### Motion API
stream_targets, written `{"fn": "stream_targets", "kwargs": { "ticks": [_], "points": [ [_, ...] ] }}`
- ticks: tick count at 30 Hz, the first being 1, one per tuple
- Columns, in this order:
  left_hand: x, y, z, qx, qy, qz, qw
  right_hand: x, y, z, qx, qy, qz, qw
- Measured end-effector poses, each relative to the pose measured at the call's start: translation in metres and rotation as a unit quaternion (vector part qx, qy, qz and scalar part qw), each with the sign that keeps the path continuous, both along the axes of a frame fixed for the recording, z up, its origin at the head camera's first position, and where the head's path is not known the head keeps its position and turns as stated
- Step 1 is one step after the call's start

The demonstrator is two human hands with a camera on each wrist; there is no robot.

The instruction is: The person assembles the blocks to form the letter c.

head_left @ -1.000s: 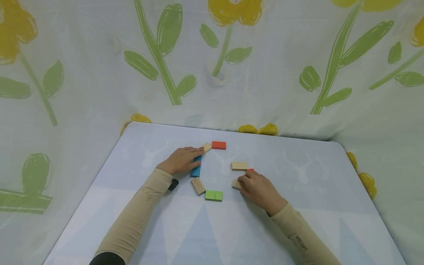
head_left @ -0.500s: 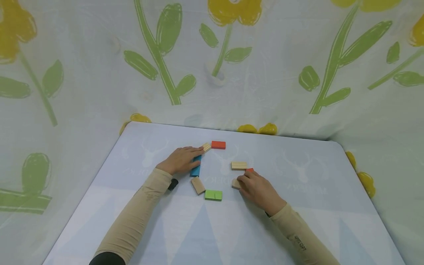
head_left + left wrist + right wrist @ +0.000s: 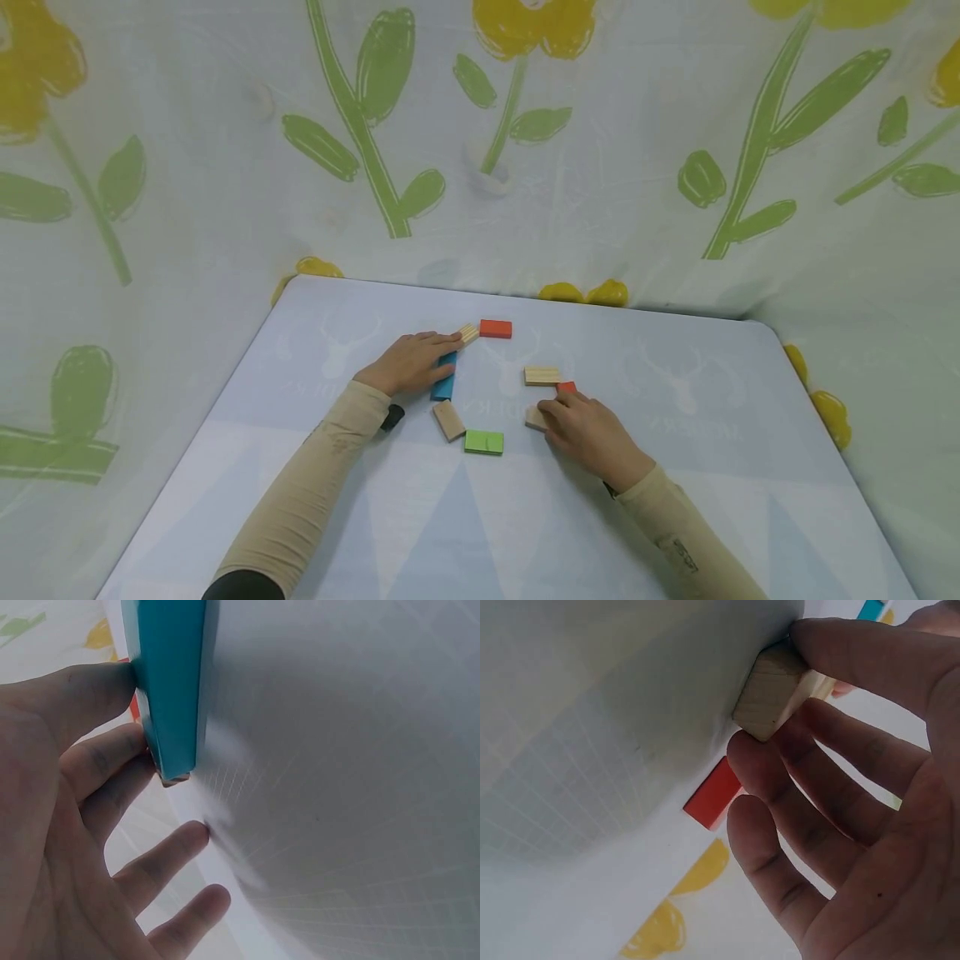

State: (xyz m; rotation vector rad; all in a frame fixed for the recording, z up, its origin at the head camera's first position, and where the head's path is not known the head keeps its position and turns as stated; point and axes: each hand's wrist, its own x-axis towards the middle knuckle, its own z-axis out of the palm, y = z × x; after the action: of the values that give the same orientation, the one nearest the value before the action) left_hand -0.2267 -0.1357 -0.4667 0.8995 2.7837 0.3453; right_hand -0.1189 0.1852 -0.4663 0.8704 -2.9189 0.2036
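Observation:
In the head view my left hand [image 3: 411,363] rests over a blue block [image 3: 444,385], with its fingers reaching to a striped wooden block [image 3: 469,333]. The left wrist view shows the thumb against the blue block [image 3: 171,682] and the lower two fingers stretched out, apart from it. My right hand [image 3: 592,433] pinches a plain wooden block [image 3: 535,417] between thumb and fingers; its end grain shows on the wooden block [image 3: 767,694] in the right wrist view. Just beyond those fingers lies a red block [image 3: 566,387], mostly hidden in the head view.
Another red block [image 3: 496,329] lies at the back. A striped wooden block [image 3: 542,376] sits left of the partly hidden red one. Nearer are a tilted wooden block [image 3: 449,421] and a green block [image 3: 484,442]. All stand on a pale table [image 3: 675,517] before flowered cloth.
Only a very slight shift of my right wrist to the right shows. The left hand and the blocks look unmoved.

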Motion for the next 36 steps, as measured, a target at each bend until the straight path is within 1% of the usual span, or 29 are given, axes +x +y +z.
{"fn": "stream_targets", "kwargs": {
  "ticks": [3, 5, 11, 15, 20, 25, 31, 36],
  "points": [
    [0.000, 0.000, 0.000, -0.001, -0.001, -0.001, 1.0000, 0.001, 0.000, 0.002, -0.008, -0.001, 0.001, 1.0000],
    [0.000, 0.001, 0.001, 0.000, -0.002, -0.002, 1.0000, 0.001, 0.001, 0.004, -0.023, 0.007, 0.005, 0.9997],
    [0.001, 0.001, 0.001, 0.001, -0.001, -0.002, 1.0000, -0.003, 0.003, 0.008, -0.068, 0.045, 0.028, 0.9963],
    [0.000, 0.001, 0.000, 0.000, -0.001, -0.002, 1.0000, -0.008, 0.003, 0.006, -0.101, 0.073, 0.038, 0.9915],
    [-0.001, 0.000, -0.001, -0.001, 0.002, -0.003, 1.0000, -0.014, 0.003, 0.005, -0.148, 0.112, 0.047, 0.9815],
    [0.000, 0.000, 0.000, 0.003, -0.003, -0.005, 1.0000, -0.018, 0.003, 0.009, -0.193, 0.131, 0.037, 0.9717],
    [0.001, 0.000, 0.002, 0.004, 0.001, -0.004, 1.0000, -0.025, 0.001, 0.013, -0.219, 0.160, 0.016, 0.9626],
    [0.001, 0.000, 0.001, 0.004, -0.002, -0.003, 1.0000, -0.029, 0.001, 0.016, -0.230, 0.167, -0.001, 0.9588]
  ]
}}
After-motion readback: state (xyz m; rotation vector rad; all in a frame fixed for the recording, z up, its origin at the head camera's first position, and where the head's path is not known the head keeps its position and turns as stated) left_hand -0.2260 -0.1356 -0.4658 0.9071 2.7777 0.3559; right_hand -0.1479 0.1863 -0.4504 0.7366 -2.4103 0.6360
